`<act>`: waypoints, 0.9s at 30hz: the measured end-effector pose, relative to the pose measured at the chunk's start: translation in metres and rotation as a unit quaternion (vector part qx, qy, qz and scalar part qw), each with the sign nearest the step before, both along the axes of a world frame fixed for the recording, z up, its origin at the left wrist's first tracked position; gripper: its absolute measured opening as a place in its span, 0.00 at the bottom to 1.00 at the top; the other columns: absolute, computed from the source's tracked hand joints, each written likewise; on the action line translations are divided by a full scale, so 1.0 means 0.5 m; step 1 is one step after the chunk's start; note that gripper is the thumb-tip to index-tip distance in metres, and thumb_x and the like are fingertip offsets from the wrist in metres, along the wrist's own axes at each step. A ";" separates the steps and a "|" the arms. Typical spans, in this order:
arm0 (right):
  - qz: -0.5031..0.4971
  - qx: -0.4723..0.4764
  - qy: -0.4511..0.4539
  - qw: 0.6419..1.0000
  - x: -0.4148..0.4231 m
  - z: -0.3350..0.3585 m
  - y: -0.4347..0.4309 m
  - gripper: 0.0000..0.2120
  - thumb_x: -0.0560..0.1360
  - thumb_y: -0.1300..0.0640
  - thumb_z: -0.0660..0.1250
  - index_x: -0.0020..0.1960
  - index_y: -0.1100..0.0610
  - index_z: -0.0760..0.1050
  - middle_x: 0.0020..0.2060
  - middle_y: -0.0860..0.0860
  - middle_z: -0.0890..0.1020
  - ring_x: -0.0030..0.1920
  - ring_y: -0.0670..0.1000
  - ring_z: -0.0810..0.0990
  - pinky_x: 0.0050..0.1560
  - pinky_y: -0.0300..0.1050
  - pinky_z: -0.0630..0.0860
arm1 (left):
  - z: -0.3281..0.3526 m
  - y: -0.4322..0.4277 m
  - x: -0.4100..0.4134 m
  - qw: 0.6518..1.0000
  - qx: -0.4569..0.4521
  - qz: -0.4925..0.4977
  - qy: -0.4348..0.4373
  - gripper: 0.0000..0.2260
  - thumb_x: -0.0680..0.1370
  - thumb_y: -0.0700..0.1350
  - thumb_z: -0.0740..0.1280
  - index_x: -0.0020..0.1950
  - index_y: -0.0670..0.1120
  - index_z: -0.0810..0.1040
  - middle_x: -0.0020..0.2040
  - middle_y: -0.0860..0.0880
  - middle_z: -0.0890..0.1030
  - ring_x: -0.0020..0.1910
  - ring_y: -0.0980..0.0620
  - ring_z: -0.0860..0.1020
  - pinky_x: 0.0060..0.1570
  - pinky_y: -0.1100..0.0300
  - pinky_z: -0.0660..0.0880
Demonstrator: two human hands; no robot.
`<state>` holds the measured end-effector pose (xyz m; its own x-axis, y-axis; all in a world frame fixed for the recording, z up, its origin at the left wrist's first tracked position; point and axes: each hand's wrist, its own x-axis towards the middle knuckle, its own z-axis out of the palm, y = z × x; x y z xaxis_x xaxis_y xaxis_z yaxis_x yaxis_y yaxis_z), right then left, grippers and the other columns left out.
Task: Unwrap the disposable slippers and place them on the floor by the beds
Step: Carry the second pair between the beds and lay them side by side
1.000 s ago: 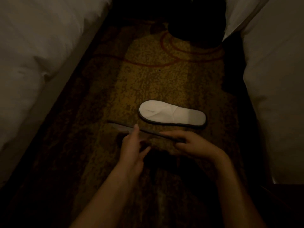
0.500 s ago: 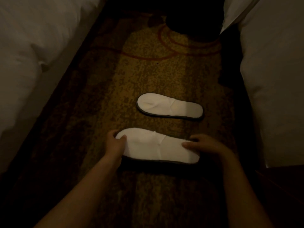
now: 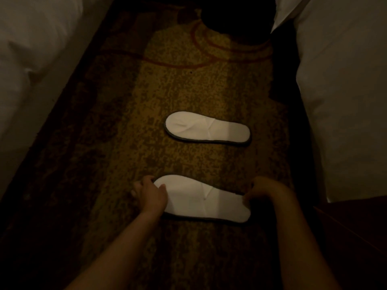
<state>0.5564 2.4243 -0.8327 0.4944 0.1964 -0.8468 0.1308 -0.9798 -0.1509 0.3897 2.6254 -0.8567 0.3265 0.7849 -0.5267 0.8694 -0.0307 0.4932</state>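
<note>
Two flat white disposable slippers with dark sole edges lie crosswise on the patterned carpet, toes to the left. The far slipper [image 3: 207,129] lies alone. The near slipper [image 3: 202,199] is held at both ends. My left hand [image 3: 149,194] grips its toe end, thumb on top. My right hand [image 3: 265,191] pinches its heel end. The slipper lies flat on the carpet or just above it; I cannot tell which.
A bed with white linen [image 3: 35,49] runs along the left, another white bed [image 3: 343,91] along the right. A dark round object [image 3: 236,15] sits at the far end of the carpet strip [image 3: 182,91]. Dark wooden furniture [image 3: 356,237] stands at the lower right.
A second ago the near slipper was edge-on between my hands. It has since been turned flat, white side up, and brought down toward me, parallel to the far slipper.
</note>
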 end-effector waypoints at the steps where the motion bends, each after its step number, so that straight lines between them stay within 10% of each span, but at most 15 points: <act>1: 0.002 -0.008 -0.004 1.000 -0.004 -0.001 0.001 0.28 0.69 0.55 0.73 0.67 0.60 0.70 0.66 0.59 0.72 0.65 0.60 0.70 0.67 0.54 0.69 | 0.001 0.001 -0.002 1.000 0.003 -0.005 0.007 0.20 0.78 0.44 0.64 0.68 0.41 0.67 0.72 0.39 0.60 0.70 0.38 0.58 0.67 0.47 0.63; 15: -0.061 0.040 0.019 0.997 -0.013 0.003 0.008 0.31 0.73 0.55 0.70 0.72 0.60 0.62 0.71 0.59 0.66 0.69 0.61 0.65 0.72 0.54 0.63 | 0.002 0.006 -0.003 1.000 0.008 -0.003 0.027 0.22 0.77 0.46 0.63 0.70 0.44 0.66 0.72 0.40 0.62 0.72 0.39 0.57 0.70 0.44 0.56; 20: -0.167 0.206 -0.229 0.937 0.027 0.027 0.019 0.11 0.79 0.59 0.57 0.55 0.63 0.74 0.49 0.56 0.77 0.55 0.57 0.75 0.49 0.40 0.72 | 0.022 0.068 0.077 0.995 0.037 -0.010 -0.088 0.24 0.79 0.46 0.59 0.75 0.47 0.59 0.76 0.43 0.61 0.75 0.42 0.56 0.73 0.43 0.56; 23: -0.172 0.259 -0.278 0.909 0.054 0.002 0.041 0.20 0.79 0.64 0.53 0.70 0.60 0.65 0.68 0.57 0.70 0.66 0.58 0.68 0.71 0.51 0.63 | 0.027 0.105 0.146 0.986 0.037 -0.121 -0.106 0.24 0.81 0.47 0.56 0.76 0.50 0.55 0.77 0.46 0.58 0.76 0.42 0.53 0.74 0.43 0.53; 27: -0.132 0.229 -0.273 0.925 0.070 -0.054 0.062 0.25 0.80 0.63 0.50 0.76 0.55 0.51 0.76 0.54 0.56 0.73 0.59 0.56 0.76 0.53 0.49 | 0.013 0.138 0.209 0.968 0.030 -0.243 -0.050 0.24 0.81 0.48 0.53 0.77 0.51 0.52 0.78 0.45 0.53 0.76 0.42 0.51 0.74 0.42 0.52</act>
<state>0.5914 2.4553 -0.8595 0.9054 0.2844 -0.3151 0.0750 -0.8378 -0.5407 0.4943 2.6944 -0.8501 0.7117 0.5538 -0.4322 0.6934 -0.4548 0.5590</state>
